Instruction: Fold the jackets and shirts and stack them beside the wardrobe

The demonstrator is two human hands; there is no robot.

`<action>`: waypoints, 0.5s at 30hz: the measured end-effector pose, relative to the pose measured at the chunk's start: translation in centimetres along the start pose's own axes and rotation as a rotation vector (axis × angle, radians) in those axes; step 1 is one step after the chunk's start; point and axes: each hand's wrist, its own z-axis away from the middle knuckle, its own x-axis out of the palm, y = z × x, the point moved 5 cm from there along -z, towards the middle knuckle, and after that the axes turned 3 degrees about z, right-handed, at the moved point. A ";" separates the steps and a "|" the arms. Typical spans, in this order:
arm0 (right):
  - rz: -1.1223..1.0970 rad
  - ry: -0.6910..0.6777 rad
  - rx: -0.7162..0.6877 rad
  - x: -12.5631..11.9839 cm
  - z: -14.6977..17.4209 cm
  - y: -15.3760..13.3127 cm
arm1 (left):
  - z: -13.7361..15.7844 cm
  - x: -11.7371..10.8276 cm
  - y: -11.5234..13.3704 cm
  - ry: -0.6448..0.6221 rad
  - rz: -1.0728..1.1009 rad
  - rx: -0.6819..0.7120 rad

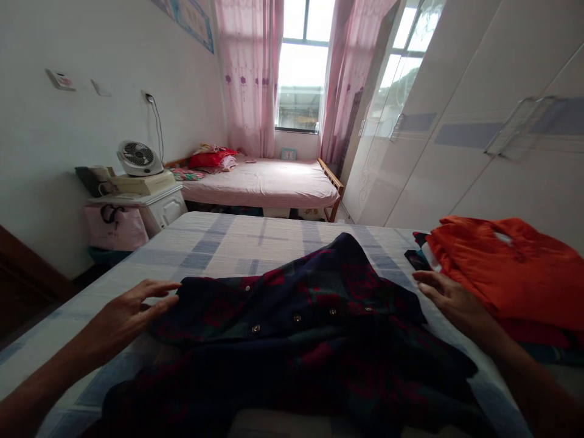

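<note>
A dark plaid shirt (314,340) in navy, red and green lies spread and rumpled across the bed in front of me, its row of buttons facing up. At its left edge is my left hand (141,304), fingers apart, with the fingertips at or very near the cloth; I cannot tell whether they touch. My right hand (440,289) hovers beside the shirt's right side, fingers extended and holding nothing. Just right of that hand sits a pile of clothes topped by an orange garment (511,267).
The bed (237,243) wears a white and blue patterned sheet. Beyond stands a smaller bed (274,182) with a pink sheet and red bedding. A fan (138,157) stands on boxes upon a white cabinet (166,210) at left. White wardrobes (479,79) line the right wall.
</note>
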 end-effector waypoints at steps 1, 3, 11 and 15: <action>0.007 -0.008 -0.025 0.7 -0.9 -0.8 | -1.3 0.1 0.2 0.020 -0.023 0.010; 0.000 -0.050 -0.072 2.5 -3.0 -2.3 | -3.3 0.8 0.5 0.046 -0.106 0.058; -0.072 -0.169 0.014 8.6 -7.7 -4.1 | -5.4 3.4 -0.1 -0.067 -0.260 0.069; -0.188 -0.253 0.005 8.3 -6.7 -4.6 | -5.0 2.5 0.9 -0.065 -0.104 0.061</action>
